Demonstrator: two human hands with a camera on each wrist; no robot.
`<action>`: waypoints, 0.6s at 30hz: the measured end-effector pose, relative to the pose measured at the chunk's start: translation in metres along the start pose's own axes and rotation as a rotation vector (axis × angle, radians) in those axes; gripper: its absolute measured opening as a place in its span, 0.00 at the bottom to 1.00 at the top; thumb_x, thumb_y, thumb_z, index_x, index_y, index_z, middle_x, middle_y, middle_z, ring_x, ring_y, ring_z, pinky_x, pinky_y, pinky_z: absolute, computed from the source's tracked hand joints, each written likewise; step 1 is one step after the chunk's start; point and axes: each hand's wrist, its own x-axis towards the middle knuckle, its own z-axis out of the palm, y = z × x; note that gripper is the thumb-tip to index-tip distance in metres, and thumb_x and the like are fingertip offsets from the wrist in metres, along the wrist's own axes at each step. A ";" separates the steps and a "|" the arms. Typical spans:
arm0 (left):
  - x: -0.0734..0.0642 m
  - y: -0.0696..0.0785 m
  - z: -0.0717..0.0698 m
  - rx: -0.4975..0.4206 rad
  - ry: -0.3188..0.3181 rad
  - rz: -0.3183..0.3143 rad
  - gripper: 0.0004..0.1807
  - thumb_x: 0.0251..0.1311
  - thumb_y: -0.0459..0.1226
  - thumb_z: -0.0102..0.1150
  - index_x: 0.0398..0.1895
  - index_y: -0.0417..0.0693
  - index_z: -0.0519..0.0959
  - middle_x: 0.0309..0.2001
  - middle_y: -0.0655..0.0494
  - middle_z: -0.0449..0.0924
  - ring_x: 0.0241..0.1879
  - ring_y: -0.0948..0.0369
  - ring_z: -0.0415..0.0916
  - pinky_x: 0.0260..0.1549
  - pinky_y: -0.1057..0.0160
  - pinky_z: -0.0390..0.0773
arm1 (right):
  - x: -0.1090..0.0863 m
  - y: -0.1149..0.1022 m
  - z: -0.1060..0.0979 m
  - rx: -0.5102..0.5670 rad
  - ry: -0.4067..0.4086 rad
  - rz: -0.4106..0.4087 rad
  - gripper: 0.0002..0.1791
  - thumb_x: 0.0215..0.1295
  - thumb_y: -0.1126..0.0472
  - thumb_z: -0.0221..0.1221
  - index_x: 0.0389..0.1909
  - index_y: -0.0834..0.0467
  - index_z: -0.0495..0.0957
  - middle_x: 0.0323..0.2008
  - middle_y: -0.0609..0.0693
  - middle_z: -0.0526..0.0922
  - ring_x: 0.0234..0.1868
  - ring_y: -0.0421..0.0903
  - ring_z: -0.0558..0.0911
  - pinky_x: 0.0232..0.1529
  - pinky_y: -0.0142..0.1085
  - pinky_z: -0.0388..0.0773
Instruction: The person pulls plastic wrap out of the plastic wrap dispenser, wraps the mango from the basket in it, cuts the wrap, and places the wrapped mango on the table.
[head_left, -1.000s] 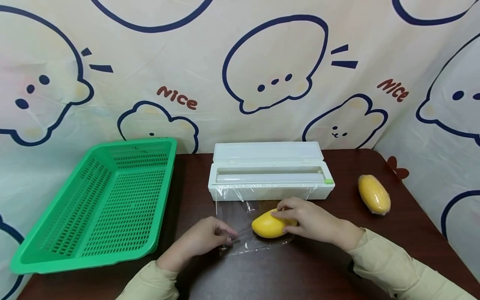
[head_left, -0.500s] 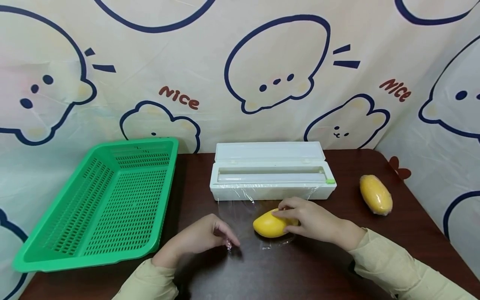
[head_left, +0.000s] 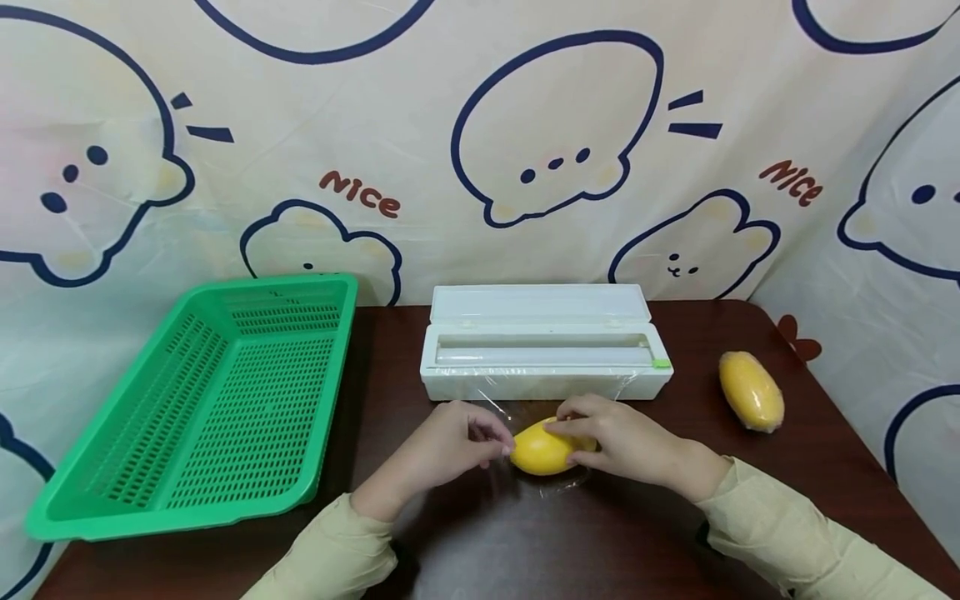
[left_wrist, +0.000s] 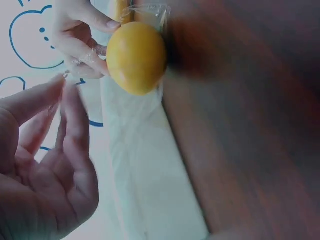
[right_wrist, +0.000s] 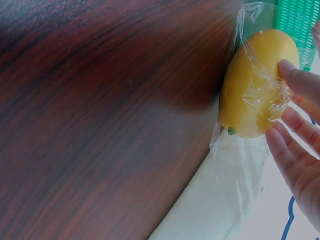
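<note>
A yellow mango (head_left: 542, 450) lies on cling film in front of the white dispenser, partly covered by the film. My right hand (head_left: 618, 442) holds it from the right, thumb and fingers on either side. In the right wrist view, crinkled cling film (right_wrist: 257, 92) stretches over the mango's stem end. My left hand (head_left: 457, 446) is at the mango's left tip. Its thumb and forefinger pinch a bit of clear film, seen in the left wrist view at the fingertips (left_wrist: 70, 82). Film still runs from the mango back to the dispenser box (head_left: 547, 383).
The dispenser's lid (head_left: 540, 304) stands up, with the film roll (head_left: 543, 355) inside. A green plastic basket (head_left: 318, 425) stands on the left. At the right lies another mango (head_left: 752, 392) wrapped in film. A patterned cloth (head_left: 420, 100) hangs behind the dark wooden table (head_left: 525, 550).
My left hand first drew back from the film's left side, then moved up and right to the mango's tip, folding the film's left edge over. The right hand has stayed on the mango.
</note>
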 end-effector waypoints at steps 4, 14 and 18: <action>0.010 0.007 0.003 0.065 0.092 0.025 0.03 0.63 0.31 0.69 0.34 0.47 0.89 0.21 0.62 0.71 0.21 0.67 0.64 0.21 0.69 0.67 | 0.000 0.000 -0.001 -0.003 0.026 -0.019 0.24 0.58 0.62 0.75 0.57 0.58 0.85 0.51 0.50 0.80 0.49 0.46 0.79 0.47 0.39 0.81; 0.034 0.012 0.024 0.113 0.079 0.002 0.02 0.63 0.34 0.70 0.33 0.49 0.90 0.18 0.64 0.71 0.18 0.68 0.63 0.19 0.70 0.66 | 0.001 -0.001 -0.002 -0.002 0.014 -0.011 0.21 0.58 0.63 0.75 0.54 0.58 0.86 0.50 0.49 0.80 0.47 0.44 0.79 0.46 0.38 0.81; 0.039 0.010 0.034 0.191 0.093 -0.014 0.03 0.61 0.33 0.71 0.30 0.50 0.88 0.19 0.64 0.72 0.18 0.68 0.65 0.18 0.70 0.66 | 0.001 0.000 -0.001 -0.005 0.011 -0.005 0.21 0.58 0.62 0.75 0.53 0.59 0.86 0.50 0.49 0.81 0.48 0.45 0.79 0.46 0.38 0.81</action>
